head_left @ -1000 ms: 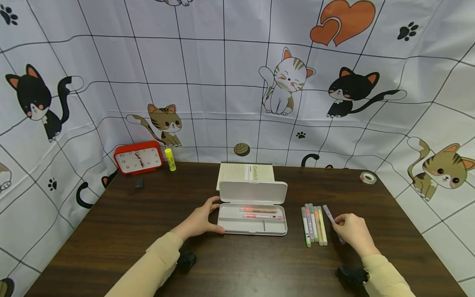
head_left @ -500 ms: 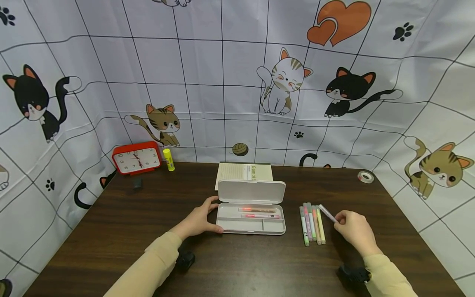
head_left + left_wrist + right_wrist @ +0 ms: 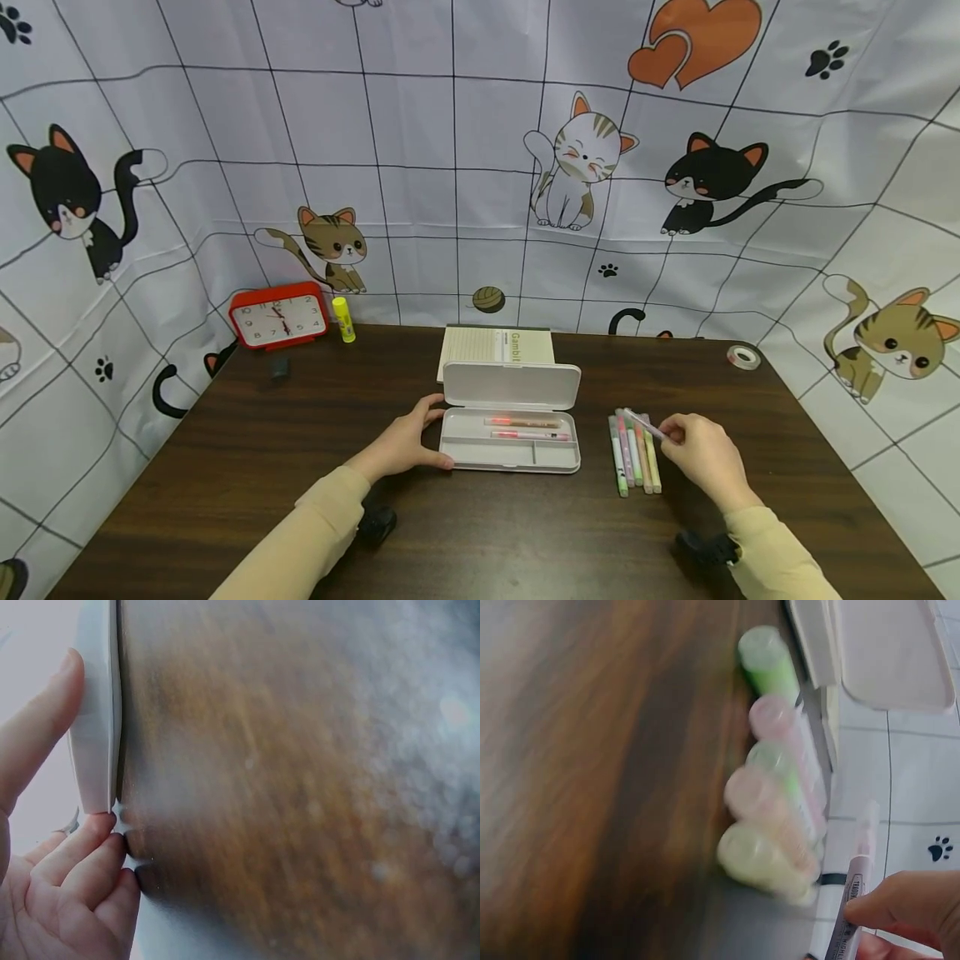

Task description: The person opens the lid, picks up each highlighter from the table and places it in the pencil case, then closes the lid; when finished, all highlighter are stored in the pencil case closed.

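Clearly, right hand (image 3: 703, 457) pinches marker (image 3: 857, 877).

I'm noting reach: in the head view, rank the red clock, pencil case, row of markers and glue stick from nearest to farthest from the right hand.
1. Row of markers, just left of the right hand.
2. Pencil case, farther left.
3. Glue stick, back left.
4. Red clock, left of the glue stick.

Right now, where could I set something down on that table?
Bare table lies in front of the open pencil case, and between the right hand and tape roll. It's crowded at the highlighter row, beside that hand, and behind the case, where the notebook lies.
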### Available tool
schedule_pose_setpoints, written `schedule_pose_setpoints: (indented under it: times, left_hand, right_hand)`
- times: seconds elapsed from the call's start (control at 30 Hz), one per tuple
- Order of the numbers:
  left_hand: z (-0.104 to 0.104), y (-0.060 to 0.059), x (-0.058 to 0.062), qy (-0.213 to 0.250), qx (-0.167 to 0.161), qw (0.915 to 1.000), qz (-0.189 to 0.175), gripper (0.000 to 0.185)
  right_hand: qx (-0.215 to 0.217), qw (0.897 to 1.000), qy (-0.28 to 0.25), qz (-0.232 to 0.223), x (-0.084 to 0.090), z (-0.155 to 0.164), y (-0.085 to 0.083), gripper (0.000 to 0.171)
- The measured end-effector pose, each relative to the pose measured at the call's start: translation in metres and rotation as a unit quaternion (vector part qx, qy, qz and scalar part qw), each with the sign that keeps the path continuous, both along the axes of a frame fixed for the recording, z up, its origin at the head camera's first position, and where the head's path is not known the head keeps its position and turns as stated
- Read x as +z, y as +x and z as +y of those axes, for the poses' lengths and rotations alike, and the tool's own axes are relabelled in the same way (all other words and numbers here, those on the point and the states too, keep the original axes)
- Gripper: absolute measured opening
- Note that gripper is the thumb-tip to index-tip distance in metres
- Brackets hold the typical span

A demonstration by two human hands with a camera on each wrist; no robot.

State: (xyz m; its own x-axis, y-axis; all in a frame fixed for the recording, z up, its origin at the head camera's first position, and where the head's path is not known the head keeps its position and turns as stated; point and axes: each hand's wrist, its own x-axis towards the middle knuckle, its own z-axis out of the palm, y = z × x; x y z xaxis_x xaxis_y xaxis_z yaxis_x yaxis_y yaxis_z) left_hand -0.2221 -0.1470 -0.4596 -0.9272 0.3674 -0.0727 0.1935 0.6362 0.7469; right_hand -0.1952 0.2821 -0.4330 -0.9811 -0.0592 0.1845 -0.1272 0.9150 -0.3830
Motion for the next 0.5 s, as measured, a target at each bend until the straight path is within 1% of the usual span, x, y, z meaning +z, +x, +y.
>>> schedule_pose_setpoints:
  times: [0.17,0.27,0.5]
  left_hand:
    - [-0.001,0.0,0.0,-0.004,-0.001,1.0,0.007,0.104]
    - [-0.002,0.0,-0.001,-0.003,-0.002,1.0,0.005,0.104]
    - [-0.001,0.0,-0.001,0.005,0.004,1.0,0.002,0.104]
  right_hand:
    - [0.015,1.0,0.006,0.015,0.002,-0.016,-0.006,0.009]
    - [0.027,0.999,0.009,0.021,0.004,-0.026,-0.009,0.01]
    - [0.047,0.999,0.016,0.018,0.009,-0.044,-0.016,0.011]
